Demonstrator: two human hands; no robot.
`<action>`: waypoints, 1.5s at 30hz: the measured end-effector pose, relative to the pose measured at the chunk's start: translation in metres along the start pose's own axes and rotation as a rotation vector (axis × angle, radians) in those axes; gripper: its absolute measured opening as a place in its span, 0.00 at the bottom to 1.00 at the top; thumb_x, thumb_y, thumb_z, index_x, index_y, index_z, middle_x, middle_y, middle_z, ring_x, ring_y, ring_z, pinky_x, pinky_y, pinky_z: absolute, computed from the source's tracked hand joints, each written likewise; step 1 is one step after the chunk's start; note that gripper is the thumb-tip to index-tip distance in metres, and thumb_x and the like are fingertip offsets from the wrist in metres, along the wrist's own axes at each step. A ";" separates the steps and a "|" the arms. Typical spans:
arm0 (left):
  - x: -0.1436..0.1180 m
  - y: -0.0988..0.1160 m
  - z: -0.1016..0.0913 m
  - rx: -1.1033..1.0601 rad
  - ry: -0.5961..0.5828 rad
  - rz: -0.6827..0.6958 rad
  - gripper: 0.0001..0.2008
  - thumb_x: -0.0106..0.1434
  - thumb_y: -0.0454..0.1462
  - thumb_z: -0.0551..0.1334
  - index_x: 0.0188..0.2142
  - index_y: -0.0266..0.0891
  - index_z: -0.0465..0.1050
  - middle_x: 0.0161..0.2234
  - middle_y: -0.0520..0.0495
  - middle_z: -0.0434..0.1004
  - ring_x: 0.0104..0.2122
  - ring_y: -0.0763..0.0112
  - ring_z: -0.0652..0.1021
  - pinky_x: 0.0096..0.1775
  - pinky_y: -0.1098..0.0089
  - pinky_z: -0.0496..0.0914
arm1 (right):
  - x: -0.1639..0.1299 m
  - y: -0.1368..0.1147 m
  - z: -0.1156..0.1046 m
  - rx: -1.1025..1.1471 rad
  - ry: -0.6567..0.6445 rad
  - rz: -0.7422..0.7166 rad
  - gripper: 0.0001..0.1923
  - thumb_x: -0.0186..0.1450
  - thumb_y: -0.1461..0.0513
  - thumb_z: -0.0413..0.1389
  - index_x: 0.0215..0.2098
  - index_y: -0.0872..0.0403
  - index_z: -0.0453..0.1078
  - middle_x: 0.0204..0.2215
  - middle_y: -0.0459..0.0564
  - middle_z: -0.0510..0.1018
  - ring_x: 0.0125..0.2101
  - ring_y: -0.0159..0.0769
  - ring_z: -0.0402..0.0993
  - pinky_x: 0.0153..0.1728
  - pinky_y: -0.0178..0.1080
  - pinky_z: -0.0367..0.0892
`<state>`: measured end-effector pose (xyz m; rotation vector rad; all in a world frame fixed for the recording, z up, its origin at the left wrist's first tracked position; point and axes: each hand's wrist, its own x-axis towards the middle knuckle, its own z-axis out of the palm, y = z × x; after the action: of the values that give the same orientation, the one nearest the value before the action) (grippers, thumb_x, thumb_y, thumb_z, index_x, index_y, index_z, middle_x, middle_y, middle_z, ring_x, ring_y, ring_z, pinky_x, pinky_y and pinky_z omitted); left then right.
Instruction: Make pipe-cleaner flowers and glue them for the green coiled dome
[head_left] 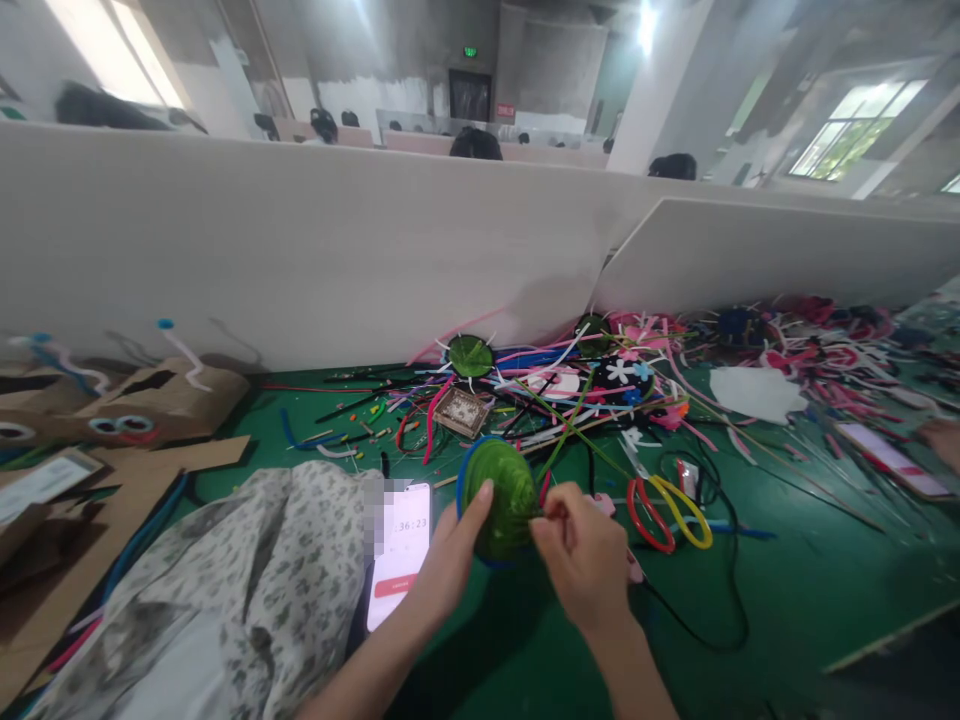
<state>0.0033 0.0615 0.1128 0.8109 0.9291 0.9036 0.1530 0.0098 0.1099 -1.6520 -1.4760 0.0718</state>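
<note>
A round green coiled piece with a blue rim (pixel 501 490), which looks wound from pipe cleaners, is tilted up above the table. My left hand (pixel 457 540) grips it from the left, thumb across its green face. At its right edge my right hand (pixel 581 550) is closed in a pinch, apparently on a thin green pipe cleaner (pixel 534 519) at the coil. The fingertips partly hide that strand. Just right of my right hand lie scissors with red and yellow handles (pixel 679 512). A lit phone (pixel 400 555) lies left of my left hand.
Pipe cleaners in many colours (pixel 555 385) are heaped along a white partition (pixel 300 250). Patterned cloth (pixel 262 570) and cardboard pieces (pixel 165 400) lie at left. A black cable (pixel 739 590), another phone (pixel 892 460) and another person's hand (pixel 941 440) are at right.
</note>
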 end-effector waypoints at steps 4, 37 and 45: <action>-0.006 0.001 0.002 0.150 -0.045 0.058 0.23 0.62 0.50 0.62 0.49 0.36 0.76 0.49 0.45 0.79 0.58 0.55 0.69 0.54 0.66 0.68 | -0.001 -0.022 0.014 -0.312 0.012 -0.154 0.17 0.71 0.56 0.45 0.25 0.52 0.61 0.15 0.42 0.65 0.18 0.32 0.63 0.24 0.37 0.48; 0.007 0.002 0.009 -0.286 0.164 -0.228 0.16 0.66 0.42 0.61 0.50 0.36 0.75 0.46 0.43 0.81 0.43 0.65 0.82 0.36 0.74 0.77 | -0.005 0.005 0.025 0.308 0.137 0.069 0.05 0.64 0.59 0.58 0.33 0.49 0.75 0.38 0.50 0.77 0.43 0.39 0.71 0.43 0.43 0.66; 0.007 0.003 0.006 -0.279 0.156 -0.221 0.19 0.65 0.45 0.61 0.51 0.38 0.74 0.51 0.43 0.78 0.53 0.60 0.76 0.48 0.67 0.75 | 0.001 0.040 0.020 0.346 0.508 0.260 0.11 0.68 0.54 0.50 0.34 0.53 0.65 0.34 0.48 0.70 0.34 0.34 0.67 0.35 0.38 0.63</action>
<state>0.0105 0.0673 0.1156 0.3955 0.9805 0.8863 0.1730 0.0262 0.0732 -1.4323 -0.8122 0.0430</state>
